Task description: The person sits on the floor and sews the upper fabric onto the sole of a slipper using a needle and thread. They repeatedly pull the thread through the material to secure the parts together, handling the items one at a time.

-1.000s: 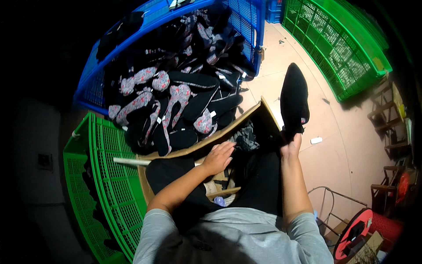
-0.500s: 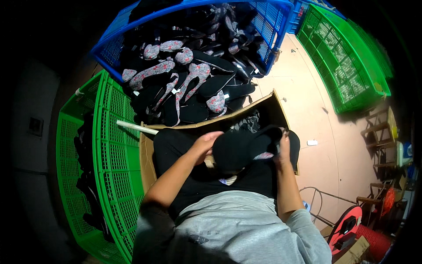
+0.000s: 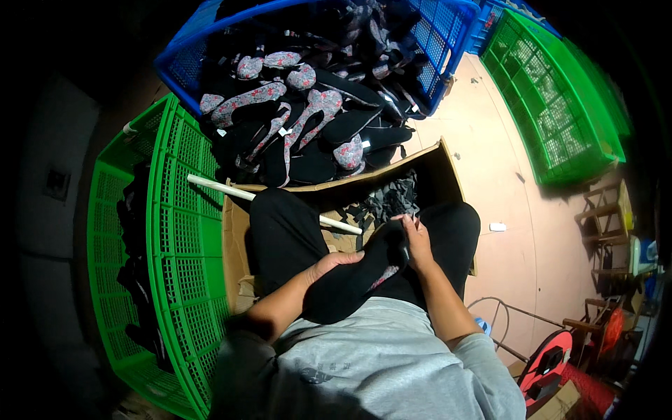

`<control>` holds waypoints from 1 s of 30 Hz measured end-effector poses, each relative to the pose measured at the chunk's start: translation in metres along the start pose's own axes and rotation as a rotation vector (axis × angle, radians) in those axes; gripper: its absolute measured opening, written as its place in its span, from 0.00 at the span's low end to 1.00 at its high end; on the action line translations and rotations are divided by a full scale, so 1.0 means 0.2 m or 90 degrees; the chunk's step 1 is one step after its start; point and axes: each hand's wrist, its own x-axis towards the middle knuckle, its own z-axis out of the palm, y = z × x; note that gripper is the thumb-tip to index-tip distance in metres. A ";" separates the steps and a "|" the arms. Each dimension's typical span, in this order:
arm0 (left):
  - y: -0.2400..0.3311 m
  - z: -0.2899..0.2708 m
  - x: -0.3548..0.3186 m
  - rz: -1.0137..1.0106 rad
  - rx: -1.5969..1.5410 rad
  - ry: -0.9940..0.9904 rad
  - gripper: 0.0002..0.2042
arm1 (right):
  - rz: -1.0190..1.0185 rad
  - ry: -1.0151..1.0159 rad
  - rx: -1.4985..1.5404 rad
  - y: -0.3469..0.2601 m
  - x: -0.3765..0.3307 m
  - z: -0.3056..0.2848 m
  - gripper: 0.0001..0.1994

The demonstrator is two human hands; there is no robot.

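Note:
On my lap lies a black cloth shoe with a strip of grey-and-red floral lining showing along its opening. My left hand grips its left side, thumb on top and fingers hidden beneath. At its far end, my right hand closes round the edge, with thumb and fingers pinched together. Just beyond my hands, an open cardboard box sits around my knees, holding dark fabric scraps. A pale stick lies across the box's left part, passing behind my knee.
Ahead stands a blue plastic crate heaped with black shoes with floral lining. Green crates stand on the left, with dark items inside. Another green crate is at the far right. Wooden stools and a red round-topped object are at right.
Both hands have brought the shoe nearer to my body and lower onto my lap. The right hand has shifted left, and the shoe now slants. More of the box's scraps and the stick shows.

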 end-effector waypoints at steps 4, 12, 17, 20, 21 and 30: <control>-0.01 0.15 -0.01 0.093 0.048 0.089 0.19 | 0.141 0.037 0.012 -0.08 0.03 0.02 0.16; 0.00 0.16 0.09 0.245 0.136 0.220 0.20 | -0.006 -0.121 -0.076 0.12 0.11 -0.02 0.23; -0.04 0.21 0.12 0.260 0.193 0.252 0.18 | 0.008 -0.072 -0.170 0.13 0.12 -0.03 0.20; -0.05 0.23 0.15 0.241 0.247 0.278 0.20 | -0.011 0.016 -0.207 0.21 0.15 -0.06 0.18; -0.05 0.23 0.16 0.244 0.263 0.277 0.21 | -0.007 0.037 -0.207 0.20 0.16 -0.05 0.19; -0.06 0.18 0.18 0.245 0.330 0.222 0.30 | 0.108 0.059 -0.039 0.12 0.13 -0.01 0.11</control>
